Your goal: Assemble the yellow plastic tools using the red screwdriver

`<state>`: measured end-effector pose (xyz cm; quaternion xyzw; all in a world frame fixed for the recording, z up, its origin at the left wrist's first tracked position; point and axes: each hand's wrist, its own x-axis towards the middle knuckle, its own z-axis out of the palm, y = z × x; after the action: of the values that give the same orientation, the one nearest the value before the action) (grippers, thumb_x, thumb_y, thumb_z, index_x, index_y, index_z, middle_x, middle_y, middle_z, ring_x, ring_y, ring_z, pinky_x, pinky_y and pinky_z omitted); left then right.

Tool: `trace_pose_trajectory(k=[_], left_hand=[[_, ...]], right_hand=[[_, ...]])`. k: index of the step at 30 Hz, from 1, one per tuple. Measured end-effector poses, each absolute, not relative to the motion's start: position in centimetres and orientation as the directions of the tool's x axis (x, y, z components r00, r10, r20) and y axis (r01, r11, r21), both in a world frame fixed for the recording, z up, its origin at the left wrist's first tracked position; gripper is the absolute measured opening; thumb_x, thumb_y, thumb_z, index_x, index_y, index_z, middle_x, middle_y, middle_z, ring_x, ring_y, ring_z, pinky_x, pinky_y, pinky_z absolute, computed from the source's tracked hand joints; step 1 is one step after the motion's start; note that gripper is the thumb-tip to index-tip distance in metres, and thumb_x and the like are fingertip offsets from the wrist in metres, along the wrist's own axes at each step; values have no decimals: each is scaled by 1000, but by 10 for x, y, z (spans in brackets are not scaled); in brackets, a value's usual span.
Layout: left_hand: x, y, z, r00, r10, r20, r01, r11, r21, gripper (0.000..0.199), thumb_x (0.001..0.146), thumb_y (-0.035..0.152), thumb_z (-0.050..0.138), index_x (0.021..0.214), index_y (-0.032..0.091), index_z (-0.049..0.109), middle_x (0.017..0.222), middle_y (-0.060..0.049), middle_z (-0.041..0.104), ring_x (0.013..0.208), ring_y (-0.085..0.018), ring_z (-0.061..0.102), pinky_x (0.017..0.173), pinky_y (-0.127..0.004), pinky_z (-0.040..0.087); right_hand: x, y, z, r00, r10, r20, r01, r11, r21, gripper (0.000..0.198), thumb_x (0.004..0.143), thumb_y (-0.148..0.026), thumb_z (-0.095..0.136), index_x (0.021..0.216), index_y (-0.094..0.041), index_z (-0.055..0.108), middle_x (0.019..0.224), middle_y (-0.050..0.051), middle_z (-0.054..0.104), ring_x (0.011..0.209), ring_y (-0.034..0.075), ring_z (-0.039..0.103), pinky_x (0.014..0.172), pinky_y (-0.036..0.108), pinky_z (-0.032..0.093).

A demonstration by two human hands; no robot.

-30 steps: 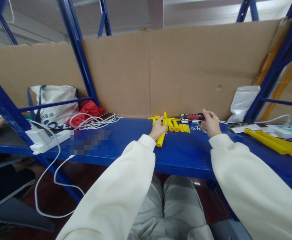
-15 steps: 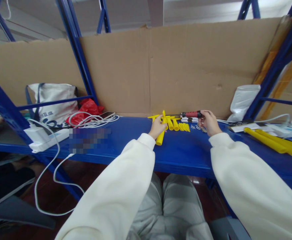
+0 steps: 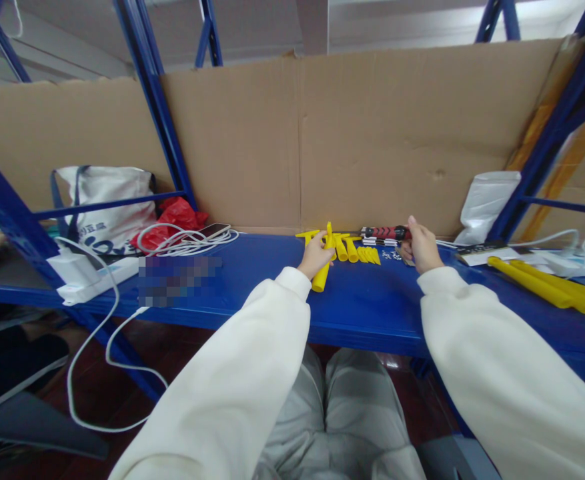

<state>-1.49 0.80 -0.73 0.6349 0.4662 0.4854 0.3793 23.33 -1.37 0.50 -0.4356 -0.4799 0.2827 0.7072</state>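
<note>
My left hand (image 3: 316,255) is closed around a yellow tube-shaped part (image 3: 321,280), which stands tilted on the blue shelf with a narrow tip poking up past my fingers. To the right, my right hand (image 3: 421,247) grips the butt of a screwdriver (image 3: 385,232) with a red and black handle, its thumb raised. The shaft lies level and points left at the upper part of the yellow piece; whether its tip touches a screw is too small to see. More yellow tube parts (image 3: 341,248) and several small yellow pieces (image 3: 369,255) lie between my hands.
Small white bits (image 3: 388,254) lie near my right hand. Long yellow tubes (image 3: 537,283) rest at the right, by a white power strip (image 3: 577,261). White cables (image 3: 192,240), a red bag (image 3: 179,215) and a cloth bag (image 3: 109,200) sit left. Cardboard (image 3: 362,140) closes the back.
The screwdriver handle has turned, showing a different side of its pattern. My right hand's fingers have shifted, the thumb now higher. My left hand stays in place on the yellow part.
</note>
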Motion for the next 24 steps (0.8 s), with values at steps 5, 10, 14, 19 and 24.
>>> trace_pose_trajectory(k=[5,10,14,19,24], left_hand=[[-15,10,-8,96,962,255,205,-270,941,68,82,6,69,148,15,59,98,-6,77,52,-9,62,55,-21,54],[-15,10,-8,79,961,263,206,-274,939,67,83,9,72,148,15,60,101,-9,77,52,-11,65,58,-25,57],[-14,8,-8,92,962,259,214,-273,938,65,84,11,73,147,16,60,97,-6,77,50,-9,62,55,-20,54],[-14,8,-8,92,959,266,211,-280,936,64,84,8,70,146,17,60,97,-6,78,49,-7,60,52,-18,52],[-15,8,-7,94,960,264,217,-278,936,68,83,4,65,149,15,57,100,-7,78,50,-7,61,53,-18,53]], right_hand=[[235,-11,5,402,796,452,37,479,-877,54,67,-65,85,79,-27,49,48,-9,41,38,11,37,34,25,25],[235,-10,5,416,795,442,25,476,-879,55,70,-72,80,81,-27,51,56,-7,50,39,12,43,32,25,26],[236,-11,3,402,812,423,12,458,-889,59,71,-78,79,80,-27,51,45,-11,34,33,10,33,31,24,20],[233,-13,7,397,805,441,-35,494,-869,58,61,-65,90,80,-27,50,49,-10,46,35,10,38,32,24,26],[232,-13,5,398,803,444,46,466,-884,65,62,-83,81,76,-28,49,48,-9,44,35,12,39,30,27,28]])
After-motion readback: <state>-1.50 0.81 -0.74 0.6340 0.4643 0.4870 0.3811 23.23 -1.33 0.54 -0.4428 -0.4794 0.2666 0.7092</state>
